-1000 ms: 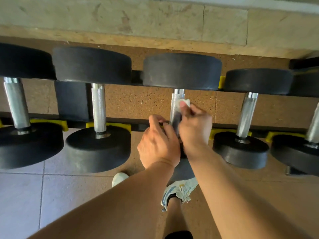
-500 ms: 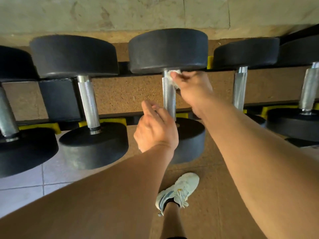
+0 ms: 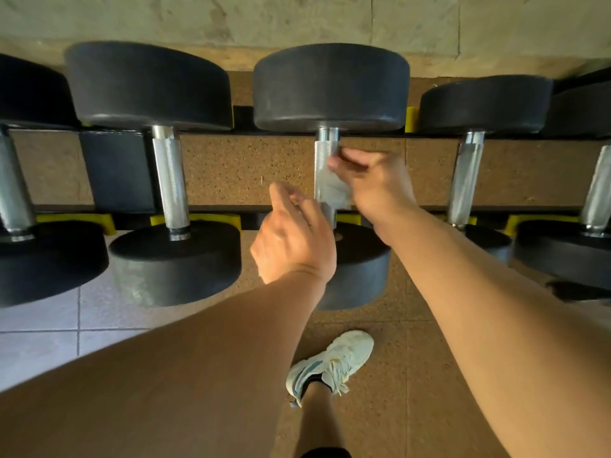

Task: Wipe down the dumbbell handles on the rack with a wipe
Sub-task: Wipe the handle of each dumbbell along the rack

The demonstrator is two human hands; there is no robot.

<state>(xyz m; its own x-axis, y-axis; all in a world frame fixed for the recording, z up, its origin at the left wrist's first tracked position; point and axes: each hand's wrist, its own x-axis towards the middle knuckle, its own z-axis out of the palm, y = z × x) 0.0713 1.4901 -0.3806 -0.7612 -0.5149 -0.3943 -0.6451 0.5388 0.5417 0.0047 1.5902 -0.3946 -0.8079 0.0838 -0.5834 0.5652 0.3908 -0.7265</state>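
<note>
Several black dumbbells with knurled steel handles lie across a black rack (image 3: 115, 170) with yellow saddles. On the middle dumbbell's handle (image 3: 323, 157) my right hand (image 3: 373, 180) pinches a small white wipe (image 3: 334, 190) and presses it against the handle's middle and lower right side. Just left of the handle's near end is my left hand (image 3: 294, 236), with its fingers loosely curled and its thumb raised. I cannot tell whether it touches the handle. The handle's near end is partly hidden behind this hand.
Neighbouring handles stand to the left (image 3: 170, 183) and right (image 3: 466, 180) of the middle one. A stone wall (image 3: 297, 18) runs behind the rack. Below lie brown speckled matting, pale tiles at the left, and my white shoe (image 3: 330, 361).
My right hand slid the wipe up to the handle's far end, then back down toward its middle. My left hand let go of the handle and now sits beside its near end.
</note>
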